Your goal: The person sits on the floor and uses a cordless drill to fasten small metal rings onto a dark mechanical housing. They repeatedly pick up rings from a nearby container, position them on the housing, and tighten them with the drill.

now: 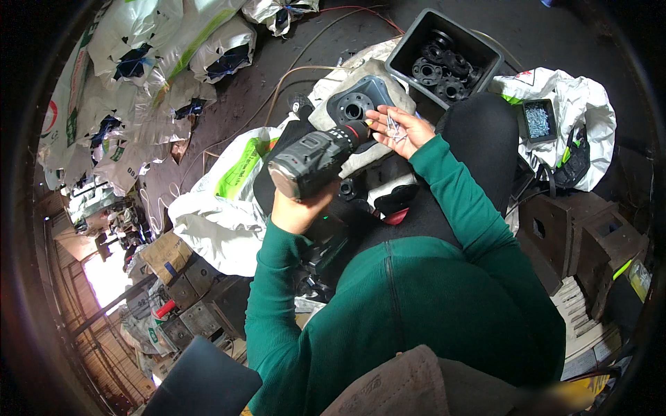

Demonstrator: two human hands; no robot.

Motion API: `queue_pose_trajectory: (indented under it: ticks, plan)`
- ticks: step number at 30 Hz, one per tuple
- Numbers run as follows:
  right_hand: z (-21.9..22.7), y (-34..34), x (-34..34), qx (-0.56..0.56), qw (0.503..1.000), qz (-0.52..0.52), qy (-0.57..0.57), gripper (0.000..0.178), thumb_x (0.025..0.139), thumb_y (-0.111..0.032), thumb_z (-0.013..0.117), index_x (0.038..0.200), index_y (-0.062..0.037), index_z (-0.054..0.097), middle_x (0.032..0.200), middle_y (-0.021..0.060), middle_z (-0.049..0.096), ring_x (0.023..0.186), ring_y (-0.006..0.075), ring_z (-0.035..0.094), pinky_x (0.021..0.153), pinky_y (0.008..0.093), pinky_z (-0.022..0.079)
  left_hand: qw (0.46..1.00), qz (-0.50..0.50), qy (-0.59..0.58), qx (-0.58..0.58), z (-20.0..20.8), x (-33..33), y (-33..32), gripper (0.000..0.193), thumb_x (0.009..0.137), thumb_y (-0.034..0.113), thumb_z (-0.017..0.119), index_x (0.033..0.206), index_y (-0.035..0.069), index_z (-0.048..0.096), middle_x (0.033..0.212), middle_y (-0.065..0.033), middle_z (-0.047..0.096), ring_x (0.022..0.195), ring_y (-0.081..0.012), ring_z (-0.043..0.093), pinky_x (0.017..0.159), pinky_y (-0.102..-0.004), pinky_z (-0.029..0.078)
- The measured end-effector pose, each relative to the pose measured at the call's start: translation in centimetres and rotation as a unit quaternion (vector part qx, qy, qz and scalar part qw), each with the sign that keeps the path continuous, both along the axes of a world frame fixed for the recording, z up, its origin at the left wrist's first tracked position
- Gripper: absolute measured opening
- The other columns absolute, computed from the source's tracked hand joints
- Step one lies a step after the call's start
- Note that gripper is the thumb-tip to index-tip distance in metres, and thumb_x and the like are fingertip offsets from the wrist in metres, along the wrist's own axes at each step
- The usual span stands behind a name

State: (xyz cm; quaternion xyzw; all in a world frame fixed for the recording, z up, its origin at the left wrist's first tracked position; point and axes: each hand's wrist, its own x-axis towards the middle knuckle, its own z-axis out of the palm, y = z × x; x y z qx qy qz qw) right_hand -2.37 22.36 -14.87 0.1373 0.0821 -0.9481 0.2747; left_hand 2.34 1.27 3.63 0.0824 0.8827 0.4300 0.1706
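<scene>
The fingers of the left hand (303, 210) were curled around the grip of a cordless drill-driver (303, 161), mostly hidden beneath its body, while those of the right hand (409, 133) were half open and stretched leftward, palm up, cradling several loose screws (394, 129); whether the thumb pinched any one of them could not be told. Furthest left stood bulging white sacks (121, 31) with dark contents showing through gaps, and nearer the person a green-marked white sack (215, 232) lay spread out. Next came the drill-driver, its nose pointing up and right, just beside the right fingertips; no bit could be made out, nor whether nose and fingertips touched. Just beyond that nose was the workpiece, a black flanged hub (354, 108) set in a square grey housing (379, 89), on a pale support (404, 99) in front of the person. It showed too small to tell whether any screw was seated, but with screws loose in the palm the fastening seemed unfinished. Farther right, a grey crate (411, 40) held more black flanged parts (452, 89), which might have been waiting or finished. At the far right, a small dark box (541, 138) full of screws sat on another white sack (590, 111), so the supply looked ample for more pieces
</scene>
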Motion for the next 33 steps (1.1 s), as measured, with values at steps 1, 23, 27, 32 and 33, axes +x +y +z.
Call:
queue_pose_trajectory:
  ticks: [1,23,27,32,33]
  plan:
    - [0.2,-0.3,0.1,-0.018,1.0,-0.007,-0.003,0.023,0.091,-0.014,0.047,0.112,-0.0028,0.05,0.115,0.0164,0.056,0.102,0.0263,0.058,0.081,0.0377,0.05,0.998,0.04,-0.049,0.029,-0.2,0.2,0.2,0.04,0.07,0.009,0.071,0.108,0.002,0.057,0.099,-0.0091,0.063,0.088,-0.0183,0.061,0.079,-0.031,0.048]
    - [0.4,-2.8,-0.1,-0.001,0.996,0.036,-0.082,0.028,0.091,-0.02,0.051,0.106,0.0029,0.054,0.099,0.012,0.06,0.075,0.0123,0.061,0.069,0.0248,0.055,0.967,-0.119,0.149,-0.171,-0.5,-0.8,0.6,0.052,0.064,0.005,0.067,0.114,0.003,0.053,0.114,-0.0141,0.056,0.101,-0.0282,0.058,0.086,-0.034,0.046]
    - [-0.6,-3.2,-0.2,0.003,0.992,0.061,-0.107,0.027,0.09,-0.022,0.052,0.105,0.0007,0.054,0.1,0.0099,0.061,0.076,0.0151,0.062,0.066,0.029,0.056,0.976,-0.102,0.119,-0.154,0.2,-0.4,1.3,0.053,0.065,0.004,0.066,0.116,0.003,0.052,0.122,-0.0125,0.052,0.106,-0.0252,0.056,0.088,-0.0312,0.045]
    - [-0.9,-3.8,0.2,0.095,0.991,0.035,-0.083,0.029,0.089,-0.028,0.055,0.103,-0.0026,0.057,0.089,0.006,0.061,0.069,0.0122,0.06,0.061,0.0264,0.055,0.973,-0.116,0.124,-0.157,0.4,-0.3,1.8,0.051,0.066,0.003,0.066,0.116,0.003,0.053,0.125,-0.012,0.05,0.106,-0.0242,0.056,0.087,-0.0297,0.046]
    - [-0.9,-3.9,0.3,0.119,0.99,0.026,-0.071,0.03,0.088,-0.03,0.055,0.102,-0.0034,0.058,0.086,0.0049,0.061,0.069,0.0119,0.059,0.061,0.0263,0.055,0.974,-0.11,0.128,-0.152,0.3,-0.5,1.7,0.05,0.067,0.004,0.066,0.115,0.003,0.053,0.125,-0.0122,0.05,0.105,-0.0245,0.057,0.086,-0.03,0.047]
